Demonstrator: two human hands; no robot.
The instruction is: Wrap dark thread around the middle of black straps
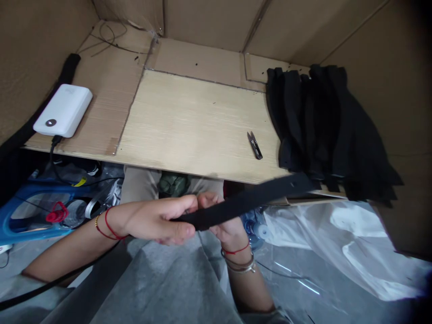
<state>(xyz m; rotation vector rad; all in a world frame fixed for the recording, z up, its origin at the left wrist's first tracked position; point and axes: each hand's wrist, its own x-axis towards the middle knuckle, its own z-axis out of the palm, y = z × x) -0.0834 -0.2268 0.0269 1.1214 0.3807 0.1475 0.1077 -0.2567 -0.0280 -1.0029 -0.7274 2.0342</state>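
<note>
Black strip is in the hands, off the bench: held in front of the front edge, above the lap. Its long axis runs slantwise, from the left hand up and out to the right, crossing the line of the bench's front edge in this view. Free end, with a small hole in it, shows in front of the near ends of the black strip pile at the bench's front right corner. Can't tell if it touches the pile or just overlaps it in view.

Left hand: closed to a pinch, thumb on the near side, fingers behind, strip's left end between them. Right hand: partly curled behind and under the strip, touching it further along, so it is the nearer hand to the free end. Strip covers most of that grip; can't tell how far it is closed. Both hands' fingers meet or nearly meet around the left end.

So the free length points away from the left hand, past the right, toward the pile.

Snips lie on the bench near the front edge, just left of the pile, points toward the back edge, beyond the strip from both hands. White power bank sits near the front left corner, cable over the edge, well apart from the strip.
</note>
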